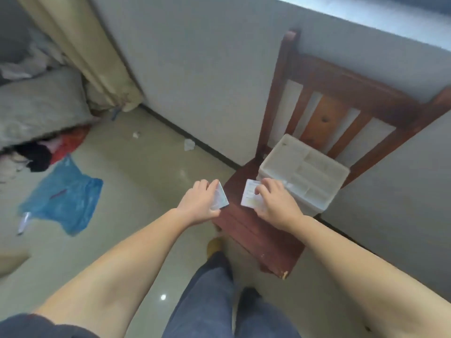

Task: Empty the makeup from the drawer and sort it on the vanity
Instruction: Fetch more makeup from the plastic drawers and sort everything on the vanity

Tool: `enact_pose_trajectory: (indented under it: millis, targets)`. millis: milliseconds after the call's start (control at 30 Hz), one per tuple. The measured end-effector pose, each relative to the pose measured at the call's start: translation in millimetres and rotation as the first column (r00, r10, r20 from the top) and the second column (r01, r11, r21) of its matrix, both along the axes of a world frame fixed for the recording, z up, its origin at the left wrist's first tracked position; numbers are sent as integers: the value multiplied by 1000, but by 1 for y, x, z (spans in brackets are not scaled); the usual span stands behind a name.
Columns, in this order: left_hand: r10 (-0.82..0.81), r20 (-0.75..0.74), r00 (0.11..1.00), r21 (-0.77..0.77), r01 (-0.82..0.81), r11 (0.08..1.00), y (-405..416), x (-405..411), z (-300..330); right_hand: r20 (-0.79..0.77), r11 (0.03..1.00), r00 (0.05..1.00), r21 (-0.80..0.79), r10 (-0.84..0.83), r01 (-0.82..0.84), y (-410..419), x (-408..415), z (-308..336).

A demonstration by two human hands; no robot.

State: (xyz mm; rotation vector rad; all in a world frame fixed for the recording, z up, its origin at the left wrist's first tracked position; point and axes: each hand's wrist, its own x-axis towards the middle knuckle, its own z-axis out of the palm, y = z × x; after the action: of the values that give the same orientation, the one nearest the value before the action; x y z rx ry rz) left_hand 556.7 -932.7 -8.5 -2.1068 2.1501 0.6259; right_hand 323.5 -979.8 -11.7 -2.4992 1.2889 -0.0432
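Here, the items in hand and within reach:

Left packet (220, 197): flat, thin, pale with a glossy face; held by the left hand (199, 203), thumb and fingers curled round its near edge, lifted clear of the chair seat. Judged light and fairly stiff, like a sealed sachet or card-backed sample; the shiny film looks slippery, so a pinch across an edge or corner suits it better than a flat-palm carry.

Right packet (250, 197): same flat, pale kind, printed side up, lying on or just above the seat under the right hand (277, 203). The fingers are bent down onto it; whether they pinch it or only press it flat cannot be told. Probably too thin to get a finger under easily; sliding it toward the seat edge or lifting one corner would likely free it.

Organiser (302, 176): translucent white plastic box with divided compartments on top, just beyond the right hand, touching or nearly touching the right packet's far edge. The drawer front is not clearly visible, and whether it is open cannot be told. Judged rigid, light, liable to skid on the wood if pulled with one hand.

Chair (256, 230): dark wood, under both hands, serving as the sorting surface.

Bag (66, 193): blue plastic, on the floor well to the left of the left hand.
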Motion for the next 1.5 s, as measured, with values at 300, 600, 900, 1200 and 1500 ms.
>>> enact_pose_trajectory:
  millis: [300,600,900,1200,1500]
  targets:
    - [524,27,851,-95,-519,849,215,76,33,-111,817,820,-86,561,-570,88,133,41]
    - [884,59,464,-116,-876,468,506,115,44,-151,421,432,-100,889,-901,296,275,46]
    - [988,136,77,-163,-982,99,831,104,63,-78,75,82,-87,994,-993,601,372,53]
    - [964,109,-244,-217,-952,-217,1021,116,60,-110,-231,-219,-108,969,-967,812,467,58]
    - [880,65,-470,-272,-857,-437,1154,229,56,-129,-411,-400,-72,907,-909,983,630,59]
